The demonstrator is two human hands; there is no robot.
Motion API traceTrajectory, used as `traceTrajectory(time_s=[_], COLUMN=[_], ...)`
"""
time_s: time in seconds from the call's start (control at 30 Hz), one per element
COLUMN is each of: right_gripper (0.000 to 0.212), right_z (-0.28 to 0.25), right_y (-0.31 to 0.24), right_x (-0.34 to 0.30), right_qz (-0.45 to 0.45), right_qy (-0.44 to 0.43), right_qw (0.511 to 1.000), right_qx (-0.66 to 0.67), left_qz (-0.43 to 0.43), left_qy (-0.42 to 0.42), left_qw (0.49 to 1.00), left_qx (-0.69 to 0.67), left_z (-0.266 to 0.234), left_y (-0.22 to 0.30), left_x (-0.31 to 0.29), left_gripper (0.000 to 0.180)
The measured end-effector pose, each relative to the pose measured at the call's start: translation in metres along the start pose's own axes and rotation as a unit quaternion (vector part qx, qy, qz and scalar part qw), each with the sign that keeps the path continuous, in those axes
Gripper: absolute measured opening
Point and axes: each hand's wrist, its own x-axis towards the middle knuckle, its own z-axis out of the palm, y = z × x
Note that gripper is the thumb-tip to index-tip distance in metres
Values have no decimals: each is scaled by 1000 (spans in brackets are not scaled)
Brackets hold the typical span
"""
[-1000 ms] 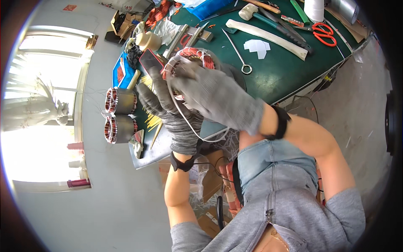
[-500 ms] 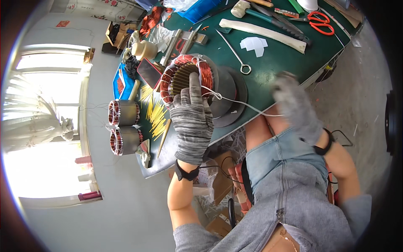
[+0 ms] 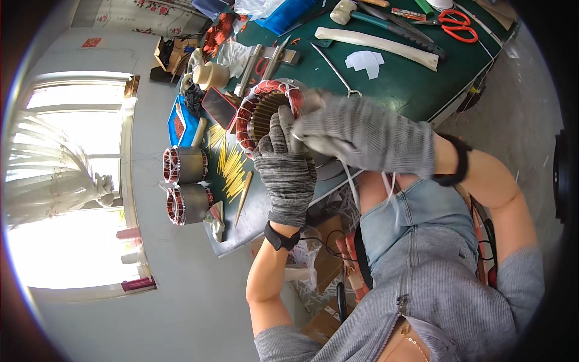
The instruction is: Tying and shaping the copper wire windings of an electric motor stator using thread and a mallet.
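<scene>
A motor stator [image 3: 243, 127] with red copper windings laced in white cord lies on its side on the bench, its bore facing left. My left hand [image 3: 284, 169], in a striped grey glove, grips its near edge with fingertips reaching into the bore. My gloved right hand [image 3: 362, 133] is closed on the white cord beside the winding, close to the left fingers. The cord [image 3: 351, 184] hangs below it over the bench edge. My right fingertips are blurred, and this hand hides much of the stator's housing.
Two other wound stators [image 3: 186, 165] [image 3: 190, 204] stand at the left. Yellow strips [image 3: 230, 172], a pointed stick [image 3: 243, 198] and a phone [image 3: 219, 108] lie nearer. Across the green bench [image 3: 401, 90] are a metal rod [image 3: 330, 65], white bar [image 3: 377, 47], mallet [image 3: 342, 12] and red scissors [image 3: 458, 27].
My right hand has come in from the right, over the bench edge, to the stator beside my left hand. The cord, stretched rightward before, now hangs down. My left hand stays on the stator.
</scene>
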Motion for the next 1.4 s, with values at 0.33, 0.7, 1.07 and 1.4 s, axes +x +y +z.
traceTrajectory(time_s=[0.33, 0.7, 1.07, 1.4], right_gripper=[23, 23, 32, 57], right_z=[18, -34, -49, 37], right_y=[-34, -19, 15, 18], right_x=[-4, 32, -30, 7], right_qz=[147, 216, -48, -91], right_qy=[16, -13, 197, 259], right_qw=[754, 917, 883, 863], right_qx=[640, 334, -423, -424], left_qz=[-11, 44, -144, -112], left_qy=[73, 100, -65, -169], left_qw=[996, 986, 961, 955], left_qx=[-52, -123, -227, -218], left_z=[20, -5, -21, -29], left_y=[-15, -24, -23, -35], left_x=[-18, 1, 3, 16], left_gripper=[54, 35, 23, 38])
